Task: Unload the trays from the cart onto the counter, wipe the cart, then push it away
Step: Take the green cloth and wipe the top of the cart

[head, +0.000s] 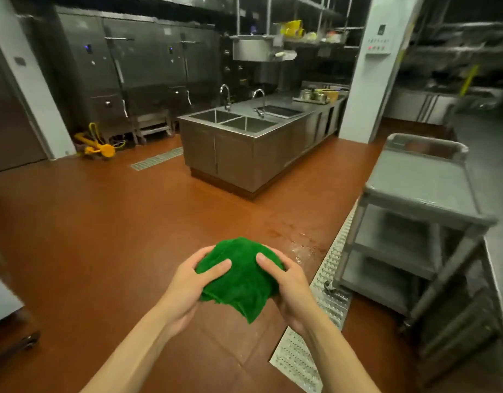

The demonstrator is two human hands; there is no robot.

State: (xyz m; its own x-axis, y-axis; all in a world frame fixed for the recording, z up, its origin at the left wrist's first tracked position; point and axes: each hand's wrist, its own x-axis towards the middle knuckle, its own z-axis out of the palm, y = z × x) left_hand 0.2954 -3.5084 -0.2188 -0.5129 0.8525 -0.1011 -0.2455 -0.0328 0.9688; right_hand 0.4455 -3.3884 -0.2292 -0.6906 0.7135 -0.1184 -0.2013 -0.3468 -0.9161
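A bunched green cloth (241, 276) hangs in front of me above the red floor. My left hand (192, 282) grips its left side with the thumb on top. My right hand (287, 282) grips its right side the same way. The grey three-shelf cart (420, 182) stands to my right, about an arm's length past the cloth. Its top shelf and both lower shelves show no trays. A steel counter (497, 251) runs along the right edge behind the cart.
A metal floor drain grate (326, 282) runs along the cart's left side. A steel sink island (244, 143) stands ahead, a white pillar (369, 80) behind it. Steel ovens line the back wall. A wheeled unit (6, 313) sits at the left edge.
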